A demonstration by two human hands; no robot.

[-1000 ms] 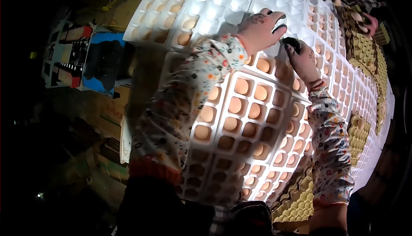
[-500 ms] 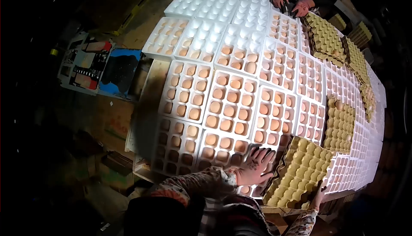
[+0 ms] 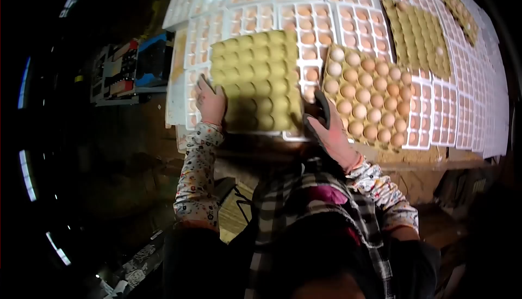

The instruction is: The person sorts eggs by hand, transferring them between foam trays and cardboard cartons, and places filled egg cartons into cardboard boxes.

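A yellowish-green pulp egg tray (image 3: pixel 255 81) lies bumps up, with no eggs on its visible face, over the white foam egg boxes. My left hand (image 3: pixel 209 103) is at its left edge, fingers stretched out and thumb beside the rim. Just off its lower right corner is my right hand (image 3: pixel 334 136), its dark-coated fingers and thumb apart, with nothing seen between them. Right beside that hand, a second pulp tray full of brown and pale eggs (image 3: pixel 374 115) sits tilted on the boxes. What lies beneath both trays is hidden.
White foam boxes with eggs in their cells (image 3: pixel 310 24) cover the table. Farther right lies another pulp tray (image 3: pixel 418 35) with a few eggs. The table's wooden front edge (image 3: pixel 429 160) runs before me. A machine with blue and red parts (image 3: pixel 152 62) stands left.
My view has swung right and down. The pulp tray now lies left, between my hands, and a full tray of eggs shows at right. My right hand has left the tray's far right edge.
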